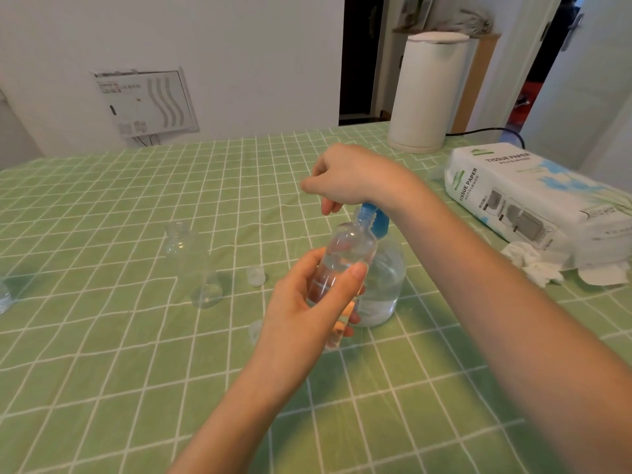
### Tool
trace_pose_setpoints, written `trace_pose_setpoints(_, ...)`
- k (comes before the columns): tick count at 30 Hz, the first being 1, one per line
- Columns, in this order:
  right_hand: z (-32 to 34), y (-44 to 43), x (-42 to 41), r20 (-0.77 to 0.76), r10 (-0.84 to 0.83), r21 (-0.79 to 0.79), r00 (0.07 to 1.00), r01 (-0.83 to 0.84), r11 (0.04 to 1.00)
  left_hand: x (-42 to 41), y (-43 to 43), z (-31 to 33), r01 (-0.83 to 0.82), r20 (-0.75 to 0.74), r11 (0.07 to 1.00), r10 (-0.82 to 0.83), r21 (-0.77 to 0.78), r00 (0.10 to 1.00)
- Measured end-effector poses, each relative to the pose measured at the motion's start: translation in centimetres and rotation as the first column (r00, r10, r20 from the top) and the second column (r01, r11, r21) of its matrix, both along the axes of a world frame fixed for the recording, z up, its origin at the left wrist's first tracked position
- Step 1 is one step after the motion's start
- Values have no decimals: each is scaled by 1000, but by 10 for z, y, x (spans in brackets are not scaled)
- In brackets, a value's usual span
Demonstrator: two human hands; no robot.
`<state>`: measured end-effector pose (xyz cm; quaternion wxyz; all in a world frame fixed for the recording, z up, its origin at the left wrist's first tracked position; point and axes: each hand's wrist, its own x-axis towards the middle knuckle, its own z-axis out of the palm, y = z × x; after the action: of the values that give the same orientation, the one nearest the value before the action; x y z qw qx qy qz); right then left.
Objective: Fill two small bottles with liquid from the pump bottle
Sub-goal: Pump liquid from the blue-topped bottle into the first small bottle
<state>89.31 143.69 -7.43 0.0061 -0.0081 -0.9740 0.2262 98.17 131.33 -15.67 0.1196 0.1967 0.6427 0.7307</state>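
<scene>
My left hand (304, 302) grips a small clear bottle (345, 258) and holds it tilted, its mouth up against the blue pump head (374, 218) of the clear pump bottle (384, 285). The pump bottle stands on the green checked tablecloth, partly hidden behind the small bottle. My right hand (345, 177) rests on top of the pump head, heel of the palm on it, fingers loosely curled and hanging. A second small clear bottle (196, 265) stands open to the left. A small cap (255, 275) lies between them and another cap (255, 329) lies by my left hand.
A tissue paper pack (533, 200) and crumpled tissues (533, 265) lie at the right. A white kettle (427, 90) with a black cord stands at the table's far edge. Another clear container (3, 295) shows at the left edge.
</scene>
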Motion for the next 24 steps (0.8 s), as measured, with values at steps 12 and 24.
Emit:
trace_pose_setpoints(12,6,1,-1,-28,-6,-50,1000,4,999,-1,0,0,-5,2,1000,5,0,1000)
trace_pose_setpoints(24,-2,0,2,6,0,-16,1000,1,1000,0,0,0,7,14,1000,-7,8,1000)
